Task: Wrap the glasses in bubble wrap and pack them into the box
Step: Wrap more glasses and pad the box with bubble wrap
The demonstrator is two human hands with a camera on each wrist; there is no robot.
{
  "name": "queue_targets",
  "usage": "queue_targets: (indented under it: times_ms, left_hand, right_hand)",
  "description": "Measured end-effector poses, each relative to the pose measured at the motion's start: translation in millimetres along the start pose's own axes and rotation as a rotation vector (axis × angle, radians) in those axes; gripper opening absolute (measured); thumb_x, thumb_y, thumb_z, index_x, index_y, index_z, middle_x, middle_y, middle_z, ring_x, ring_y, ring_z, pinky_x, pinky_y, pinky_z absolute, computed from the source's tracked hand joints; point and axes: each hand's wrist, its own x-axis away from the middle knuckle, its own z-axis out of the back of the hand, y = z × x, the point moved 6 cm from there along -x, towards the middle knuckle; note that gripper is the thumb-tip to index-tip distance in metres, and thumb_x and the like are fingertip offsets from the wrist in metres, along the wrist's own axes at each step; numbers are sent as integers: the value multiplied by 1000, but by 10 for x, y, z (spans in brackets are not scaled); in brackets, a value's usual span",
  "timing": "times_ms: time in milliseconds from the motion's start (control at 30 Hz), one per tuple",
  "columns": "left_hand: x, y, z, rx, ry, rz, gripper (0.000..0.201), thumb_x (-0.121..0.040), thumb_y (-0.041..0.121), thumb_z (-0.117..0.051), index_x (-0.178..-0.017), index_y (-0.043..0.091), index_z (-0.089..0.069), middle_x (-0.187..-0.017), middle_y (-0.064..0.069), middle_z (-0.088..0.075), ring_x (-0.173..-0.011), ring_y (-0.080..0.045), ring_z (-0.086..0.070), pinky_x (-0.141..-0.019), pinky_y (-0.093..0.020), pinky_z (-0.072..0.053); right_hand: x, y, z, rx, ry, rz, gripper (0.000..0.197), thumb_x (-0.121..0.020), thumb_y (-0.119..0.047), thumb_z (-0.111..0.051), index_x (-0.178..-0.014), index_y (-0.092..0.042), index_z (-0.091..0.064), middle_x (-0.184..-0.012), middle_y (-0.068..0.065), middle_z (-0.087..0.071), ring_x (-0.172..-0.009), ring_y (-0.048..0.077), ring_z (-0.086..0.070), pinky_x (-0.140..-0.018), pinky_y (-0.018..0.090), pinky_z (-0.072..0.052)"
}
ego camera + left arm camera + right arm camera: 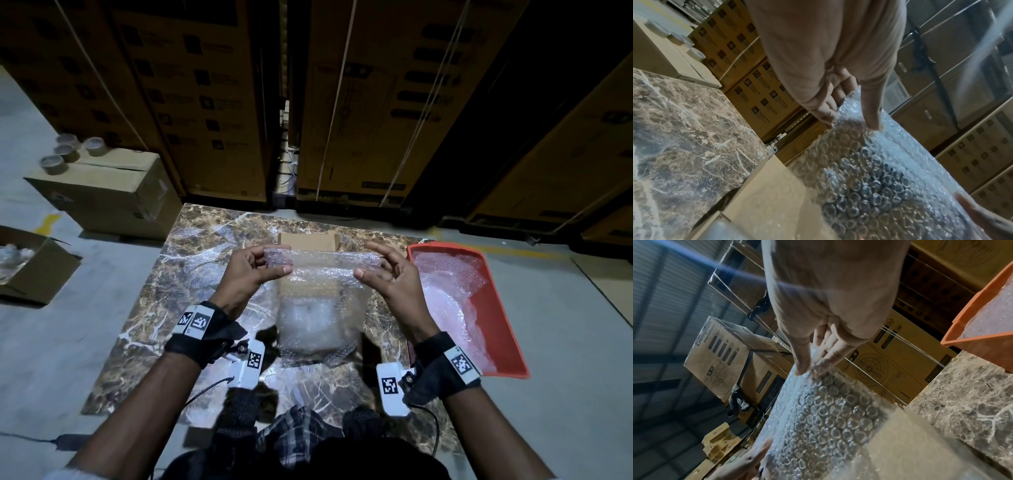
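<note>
A clear sheet of bubble wrap (322, 274) hangs above the marble table, held up by its top edge. My left hand (255, 270) pinches its left corner between thumb and fingers; my right hand (383, 270) pinches the right corner. The wrist views show the bubble wrap (863, 178) (828, 415) under each thumb, with the left hand (851, 120) and the right hand (809, 368) at its edge. Behind and below the sheet sits a small open cardboard box (310, 241). Through the sheet I see a blurred wrapped bundle (311, 325). No bare glass is visible.
A red tray (513, 342) full of bubble wrap lies on the table's right side. The marble table (144, 308) ends at the concrete floor. To the left stand a closed carton (102, 192) with tape rolls (68, 150) and an open carton (30, 267). Tall stacked cartons (359, 102) wall the far side.
</note>
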Motion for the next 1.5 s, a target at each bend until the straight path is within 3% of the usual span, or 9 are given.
queue_targets:
  times_ms: [133,233,400,500,700,967,1200,1367,1500]
  left_hand:
    - [-30,-86,52,24,27,60,16,-80,-3,-78,-96,3,-74,-97,-10,-78,-92,-19,-73,-79,-27,-55]
    - [-21,-80,39,-2,16,81,14,-83,3,-78,-96,8,-74,-91,-5,-78,-82,-17,-71,-71,-28,-58]
    - [-12,-83,18,-19,-39,71,17,-89,8,-74,-105,3,-71,-83,1,-73,-73,-14,-68,-62,-33,-62]
    - [-34,-110,70,-67,-41,64,17,-87,12,-77,-104,11,-75,-81,-5,-65,-72,-18,-61,-68,-46,-59]
    - [-14,-60,102,14,-112,47,21,-76,13,-77,-97,18,-80,-106,-19,-73,-79,-18,-68,-63,-24,-57]
    - [-73,-41,124,63,-143,42,42,-94,-14,-53,-83,14,-82,-105,-2,-76,-100,-17,-72,-77,-22,-57]
    - [-183,-166,171,101,-43,116,34,-98,-5,-41,-90,-1,-73,-111,-18,-73,-92,-30,-59,-79,-35,-55]
    - [-173,-121,136,154,-22,82,30,-92,23,-54,-94,-2,-71,-108,-17,-73,-92,-23,-66,-73,-27,-56]
    - [-166,-104,92,69,-41,20,37,-71,27,-88,-95,2,-75,-105,-18,-74,-94,-27,-71,-88,-35,-59]
  right_hand:
    - [-13,99,27,70,12,-68,28,-85,-17,-82,-107,-3,-73,-103,-3,-79,-102,13,-74,-100,41,-56]
    - [-26,147,29,41,-19,-80,27,-88,-14,-78,-105,5,-72,-101,10,-78,-99,23,-74,-93,40,-59]
    - [-54,179,19,-9,-44,-112,20,-92,-10,-73,-108,2,-69,-94,2,-79,-82,8,-72,-67,23,-58]
    - [-75,193,31,-7,-44,-104,25,-91,-11,-74,-112,1,-68,-100,5,-79,-89,14,-72,-74,32,-62]
    - [-134,285,118,-14,-82,-123,19,-91,-5,-72,-109,1,-71,-112,20,-73,-99,25,-69,-85,44,-59]
    - [-166,281,146,-44,-83,-149,23,-96,6,-60,-110,-6,-75,-117,3,-75,-85,13,-70,-69,25,-59]
    - [-222,265,115,-34,-79,-96,26,-104,0,-49,-100,-3,-75,-111,5,-77,-98,19,-71,-79,26,-56]
    - [-229,250,138,-42,-71,-43,41,-99,-20,-39,-102,4,-72,-112,11,-76,-103,27,-70,-87,30,-56]
    - [-199,229,142,6,-8,-2,35,-101,-33,-61,-98,-1,-74,-100,11,-78,-93,26,-73,-85,34,-58]
